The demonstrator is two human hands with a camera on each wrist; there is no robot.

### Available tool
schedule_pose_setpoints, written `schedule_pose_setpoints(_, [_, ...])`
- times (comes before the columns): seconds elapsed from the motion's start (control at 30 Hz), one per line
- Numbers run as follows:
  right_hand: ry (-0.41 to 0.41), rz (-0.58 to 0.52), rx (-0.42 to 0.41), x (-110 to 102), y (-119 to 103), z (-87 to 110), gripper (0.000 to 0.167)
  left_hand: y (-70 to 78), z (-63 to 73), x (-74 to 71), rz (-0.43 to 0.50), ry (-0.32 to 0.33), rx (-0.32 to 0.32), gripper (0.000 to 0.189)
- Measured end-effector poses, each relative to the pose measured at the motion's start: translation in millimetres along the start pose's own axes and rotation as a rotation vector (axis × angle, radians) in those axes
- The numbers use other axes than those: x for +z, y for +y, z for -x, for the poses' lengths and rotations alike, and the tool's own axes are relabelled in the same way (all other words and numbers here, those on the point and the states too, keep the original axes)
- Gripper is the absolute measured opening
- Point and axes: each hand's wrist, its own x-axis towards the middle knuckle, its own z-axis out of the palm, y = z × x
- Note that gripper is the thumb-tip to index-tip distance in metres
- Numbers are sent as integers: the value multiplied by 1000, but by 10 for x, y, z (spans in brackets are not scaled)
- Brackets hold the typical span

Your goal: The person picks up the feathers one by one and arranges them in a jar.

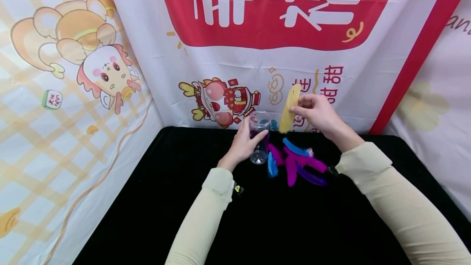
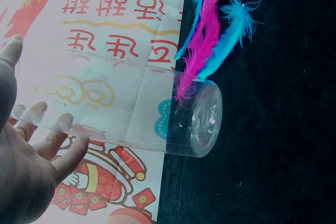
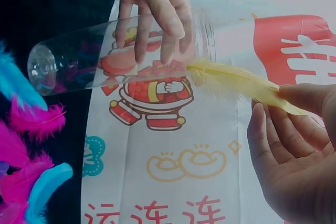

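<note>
A clear plastic jar (image 1: 259,155) stands upright near the back edge of the black table, and no lid shows on it. My left hand (image 1: 243,141) grips its upper side, thumb on one side and fingers on the other. In my right hand (image 1: 317,113) a yellow feather (image 1: 288,111) is pinched between thumb and fingers. It hangs to the right of the jar's mouth, and in the right wrist view the feather's fluffy end (image 3: 207,74) appears near the rim. Through the jar's wall (image 2: 94,98) the printed cloth behind shows.
Right of the jar lie magenta feathers (image 1: 291,169), blue feathers (image 1: 272,165) and a purple feather (image 1: 312,176) in a loose pile. A printed cloth (image 1: 147,52) hangs behind the black table (image 1: 287,228).
</note>
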Motion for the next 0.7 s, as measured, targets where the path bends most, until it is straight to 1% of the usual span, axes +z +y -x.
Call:
schedule_pose_setpoints(0.1, [6,-4,-7,12,-27,-12,28,-1,-2,3,-12,5,7,80])
schedule_pose_setpoints(0.27, [7,-15,-22,34,-70,-32,28,-6,-7,11,-4,10,15,79])
schedule_pose_setpoints(0.37, [9,-24,-31,40,-87,-43,29,-7,-11,13,-4,9,11,79])
schedule_pose_setpoints(0.53, [17,-74,-44,60,-92,-66,30,-13,-13,18,0,5,5,80])
schedule_pose_setpoints(0.7, [28,-116,-74,92,-99,-86,28,-12,-19,21,12,8,19,77])
